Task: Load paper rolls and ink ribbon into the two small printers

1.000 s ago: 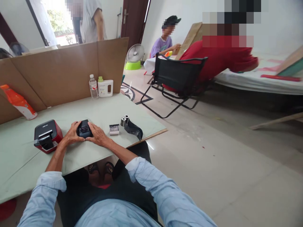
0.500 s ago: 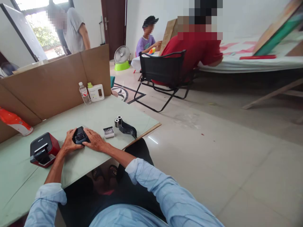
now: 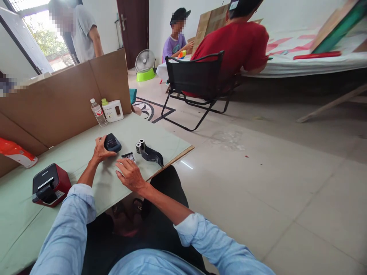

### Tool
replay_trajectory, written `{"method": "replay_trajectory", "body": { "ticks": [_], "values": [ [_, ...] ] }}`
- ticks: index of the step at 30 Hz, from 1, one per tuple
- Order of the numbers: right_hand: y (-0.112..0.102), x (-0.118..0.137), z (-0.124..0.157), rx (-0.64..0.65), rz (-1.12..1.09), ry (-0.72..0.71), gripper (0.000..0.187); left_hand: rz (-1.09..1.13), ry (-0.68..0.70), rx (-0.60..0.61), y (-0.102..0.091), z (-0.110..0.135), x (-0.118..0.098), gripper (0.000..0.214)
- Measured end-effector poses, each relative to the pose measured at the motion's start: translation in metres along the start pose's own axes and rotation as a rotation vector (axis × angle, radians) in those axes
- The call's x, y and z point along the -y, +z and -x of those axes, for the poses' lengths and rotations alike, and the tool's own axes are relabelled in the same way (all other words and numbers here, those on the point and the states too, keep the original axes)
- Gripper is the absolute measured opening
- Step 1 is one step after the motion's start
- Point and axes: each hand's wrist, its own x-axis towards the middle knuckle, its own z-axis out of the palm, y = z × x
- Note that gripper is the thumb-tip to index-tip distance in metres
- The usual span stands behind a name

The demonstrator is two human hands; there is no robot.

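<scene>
My left hand [image 3: 100, 151] grips a small dark blue device [image 3: 112, 143] and holds it on the pale green tabletop [image 3: 25, 229]. My right hand [image 3: 130, 173] lies flat on the table with fingers stretched out, its fingertips at a small flat black-and-white piece [image 3: 127, 156]. Just right of that piece lie two small paper rolls [image 3: 139, 146] and a curved black strip [image 3: 151, 154]. A red and black label printer [image 3: 50, 185] stands to the left of my arms.
A cardboard screen [image 3: 71, 95] backs the table, with a water bottle [image 3: 98, 112], a white jug [image 3: 112, 110] and an orange packet [image 3: 15, 151] in front of it. Beyond are a black folding chair [image 3: 197, 82] with a seated person in red, a fan, a bed and two other people.
My left hand has carried the dark device away from me and to the right. My right hand has let go of it and now lies flat beside the small flat piece.
</scene>
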Motion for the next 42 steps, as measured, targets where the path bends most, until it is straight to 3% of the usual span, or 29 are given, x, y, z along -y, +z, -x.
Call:
{"method": "replay_trajectory", "body": {
  "ticks": [4, 8, 15, 21, 24, 27, 32, 37, 42],
  "values": [
    [-0.011, -0.012, -0.001, -0.005, 0.1, 0.148, 0.042, 0.014, -0.021, 0.025, 0.025, -0.021, -0.011, 0.119],
    [-0.006, -0.025, -0.002, 0.084, 0.101, 0.258, 0.05, 0.04, -0.041, 0.047, 0.033, -0.023, -0.008, 0.118],
    [0.013, -0.032, -0.008, 0.124, 0.071, 0.25, 0.047, -0.081, -0.081, -0.014, 0.011, 0.009, -0.009, 0.104],
    [0.014, -0.03, -0.006, 0.108, 0.082, 0.231, 0.053, -0.099, 0.012, -0.025, -0.003, 0.048, -0.006, 0.087],
    [0.014, -0.03, -0.002, 0.101, 0.089, 0.216, 0.053, -0.074, 0.033, -0.017, -0.007, 0.038, 0.0, 0.092],
    [0.016, -0.032, -0.004, 0.059, 0.07, 0.204, 0.055, -0.021, 0.024, 0.013, -0.009, 0.013, 0.006, 0.109],
    [0.02, -0.049, -0.039, -0.01, -0.019, 0.216, 0.069, 0.027, 0.01, 0.145, 0.003, -0.018, 0.01, 0.12],
    [0.027, -0.077, -0.074, 0.09, -0.063, 0.343, 0.079, -0.012, 0.02, 0.166, 0.019, -0.015, 0.012, 0.105],
    [0.036, -0.096, -0.074, 0.187, -0.096, 0.361, 0.079, -0.076, 0.002, 0.165, 0.021, -0.007, 0.012, 0.1]
  ]
}}
